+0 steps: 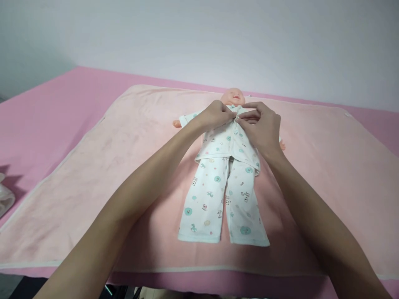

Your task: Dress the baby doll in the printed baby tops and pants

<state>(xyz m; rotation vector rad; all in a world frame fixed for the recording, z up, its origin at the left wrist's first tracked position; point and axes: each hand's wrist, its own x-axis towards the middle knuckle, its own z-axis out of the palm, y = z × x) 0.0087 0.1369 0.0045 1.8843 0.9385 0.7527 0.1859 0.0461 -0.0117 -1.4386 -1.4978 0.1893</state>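
A baby doll [233, 96] lies on its back, head toward the wall, dressed in a white printed shirt [218, 143] and matching pants [205, 199]. Both of my hands meet at the upper front of the shirt, just below the doll's chin. My left hand [216, 114] pinches one edge of the front opening. Close against it, my right hand [262, 124] pinches the other edge, thumb and fingers together. Whatever small fastener lies between the fingertips is mostly hidden. Lower down, the shirt front comes together, and its hem parts slightly over the pants.
A peach blanket [134, 137] with a pale border lies under the doll, on a pink sheet [46, 112]. At the left edge sits a whitish object [5, 197], partly cut off. A plain wall [199, 41] rises behind the far edge.
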